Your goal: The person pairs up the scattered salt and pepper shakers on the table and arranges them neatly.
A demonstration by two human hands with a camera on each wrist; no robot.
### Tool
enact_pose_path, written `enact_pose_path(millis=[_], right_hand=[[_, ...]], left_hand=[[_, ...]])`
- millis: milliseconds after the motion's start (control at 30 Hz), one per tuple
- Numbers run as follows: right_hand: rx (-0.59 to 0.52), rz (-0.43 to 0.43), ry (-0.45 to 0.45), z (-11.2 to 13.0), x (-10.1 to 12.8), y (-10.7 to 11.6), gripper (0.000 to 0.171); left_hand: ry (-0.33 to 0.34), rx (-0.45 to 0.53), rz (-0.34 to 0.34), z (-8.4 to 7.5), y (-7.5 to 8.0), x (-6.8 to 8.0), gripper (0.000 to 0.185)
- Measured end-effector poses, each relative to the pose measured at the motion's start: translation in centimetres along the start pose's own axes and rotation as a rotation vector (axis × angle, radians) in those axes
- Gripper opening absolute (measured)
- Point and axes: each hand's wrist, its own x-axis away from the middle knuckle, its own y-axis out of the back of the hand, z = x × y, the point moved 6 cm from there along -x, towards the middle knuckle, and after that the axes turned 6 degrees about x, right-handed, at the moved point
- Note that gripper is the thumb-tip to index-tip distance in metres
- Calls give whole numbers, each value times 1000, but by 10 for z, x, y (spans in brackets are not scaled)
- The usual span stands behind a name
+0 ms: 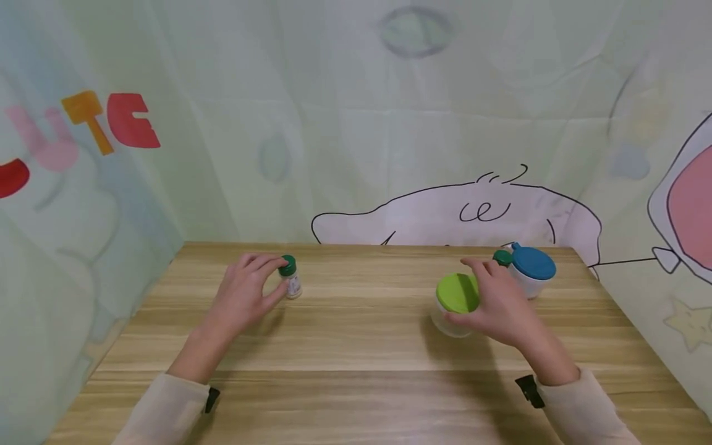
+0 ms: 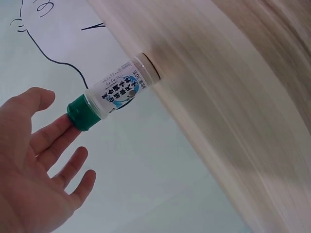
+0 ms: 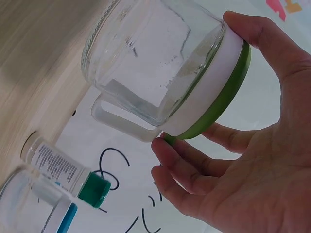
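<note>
Two hands were at work on the bench (image 1: 356,346): the left hand (image 1: 241,300), fingers loose, touched the cap of a small bottle (image 1: 290,277), while the right hand (image 1: 500,303) gripped the green lid (image 1: 456,292) of a glass jar (image 3: 146,73).

Bottle (image 1: 290,278) left, jar (image 1: 457,304) right

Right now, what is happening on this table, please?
A person sits at a wooden table. The left hand touches the green cap of a small bottle standing upright. The right hand grips the green lid of a glass jar. Behind it stand a blue-lidded jar and a second green-capped bottle.
</note>
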Motion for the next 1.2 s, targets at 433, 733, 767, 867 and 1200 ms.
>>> enact_pose_path(millis=[433, 733, 767, 867, 1200], right_hand=[[-18, 11, 32, 33, -13, -12, 98], [-50, 23, 50, 54, -22, -24, 99], [-54, 18, 54, 56, -23, -25, 99], [-74, 8, 68, 63, -26, -27, 100], [-107, 17, 114, 90, -39, -34, 102]], left_hand=[[41, 7, 63, -1, 4, 2, 43], [41, 9, 61, -3, 3, 4, 40], [41, 10, 63, -3, 2, 3, 40], [40, 16, 63, -4, 1, 1, 40], [43, 16, 52, -2, 3, 4, 39]])
